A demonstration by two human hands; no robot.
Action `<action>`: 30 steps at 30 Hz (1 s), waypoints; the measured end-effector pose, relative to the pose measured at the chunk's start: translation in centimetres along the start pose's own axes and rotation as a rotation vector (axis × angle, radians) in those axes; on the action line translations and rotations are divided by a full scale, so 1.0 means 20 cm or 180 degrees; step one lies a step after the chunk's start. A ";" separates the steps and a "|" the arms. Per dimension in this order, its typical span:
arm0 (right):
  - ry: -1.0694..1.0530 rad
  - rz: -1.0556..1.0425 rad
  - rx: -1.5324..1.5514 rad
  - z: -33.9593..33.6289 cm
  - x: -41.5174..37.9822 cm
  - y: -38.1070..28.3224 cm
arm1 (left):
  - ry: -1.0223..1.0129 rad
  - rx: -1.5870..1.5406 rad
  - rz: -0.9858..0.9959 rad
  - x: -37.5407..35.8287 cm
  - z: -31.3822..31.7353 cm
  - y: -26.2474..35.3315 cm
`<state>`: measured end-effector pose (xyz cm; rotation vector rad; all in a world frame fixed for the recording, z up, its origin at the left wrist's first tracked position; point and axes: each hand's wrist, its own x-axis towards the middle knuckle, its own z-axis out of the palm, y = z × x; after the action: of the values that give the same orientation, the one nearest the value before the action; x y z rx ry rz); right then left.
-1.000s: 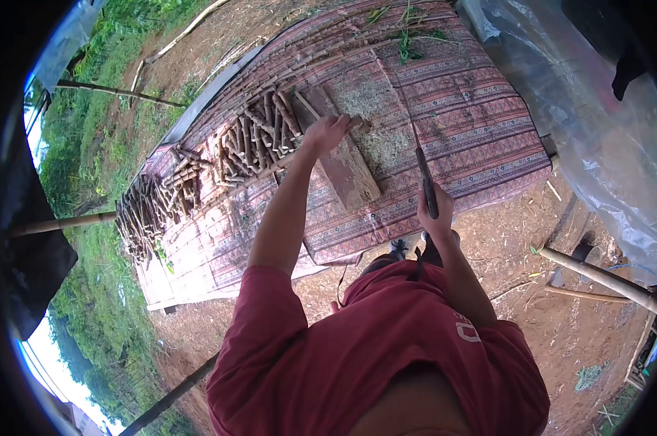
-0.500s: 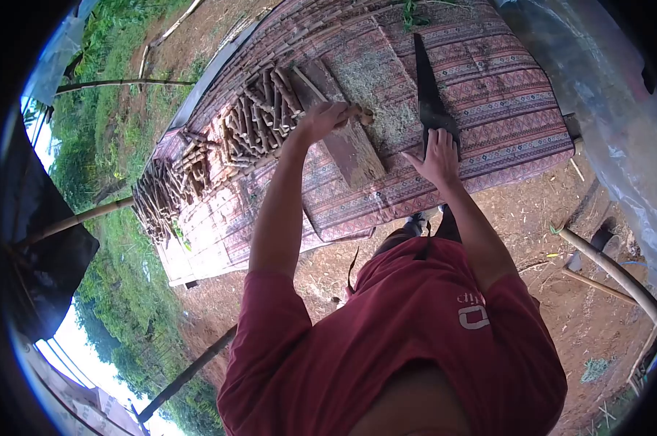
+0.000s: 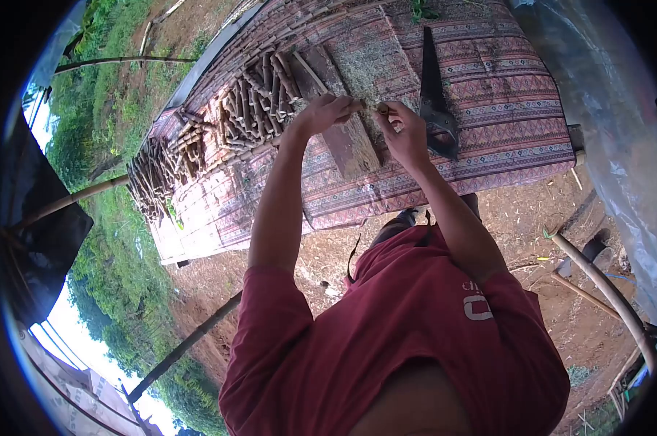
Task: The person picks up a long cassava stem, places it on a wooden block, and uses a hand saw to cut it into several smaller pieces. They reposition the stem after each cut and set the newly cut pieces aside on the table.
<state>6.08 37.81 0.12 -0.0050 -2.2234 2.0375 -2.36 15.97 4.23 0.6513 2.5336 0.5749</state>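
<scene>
My left hand (image 3: pixel 327 115) is closed around a short brown stem piece (image 3: pixel 360 106), over the wooden plank (image 3: pixel 349 149). My right hand (image 3: pixel 402 132) is at the other end of that piece, its thumb and fingers pinched on it; the fingers cover most of the piece. Just right of my right hand, a hand saw (image 3: pixel 434 94) lies on the patterned cloth, its dark handle toward me and its blade pointing away. Pale sawdust (image 3: pixel 368 73) is scattered beyond my hands.
Cut stem pieces (image 3: pixel 255 102) lie heaped on the cloth-covered table (image 3: pixel 503 131) at left, with another dark bundle (image 3: pixel 154 182) at its far left end. Long stems (image 3: pixel 299 29) lie along the back edge. Wooden poles (image 3: pixel 605 272) and plastic sheeting (image 3: pixel 605 131) stand at right.
My right hand has let go of the saw handle and moved left to the stem piece. My left hand still holds that piece. The saw stays on the cloth.
</scene>
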 end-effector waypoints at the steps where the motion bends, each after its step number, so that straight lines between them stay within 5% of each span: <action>1: 0.0101 -0.0148 -0.0103 -0.04 0.01 0.01 | -0.0144 -0.0015 -0.0096 0.00 0.00 -0.01; 4: 0.0248 -0.0432 -0.0133 -0.19 0.03 -0.02 | 0.0077 -0.0731 -0.0136 0.01 0.03 -0.05; 7: 0.0174 -0.0993 -0.0022 -0.30 0.01 -0.18 | 0.0485 -0.0452 -0.1015 0.03 0.06 0.07; 11: 0.0375 -0.1091 0.0129 -0.40 -0.02 -0.34 | 0.1528 0.0394 -0.0590 0.09 0.32 0.03; 21: 0.0475 -0.1574 0.0342 -0.43 -0.05 -0.51 | 0.1894 0.0678 -0.0530 0.01 0.80 0.02; 30: 0.0338 -0.1912 0.0015 -0.42 -0.06 -0.60 | 0.2043 0.0459 -0.0586 0.01 0.81 0.02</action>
<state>9.07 45.04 12.58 0.4809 -1.8534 1.6640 6.06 20.82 -8.74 0.2975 3.2135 0.6110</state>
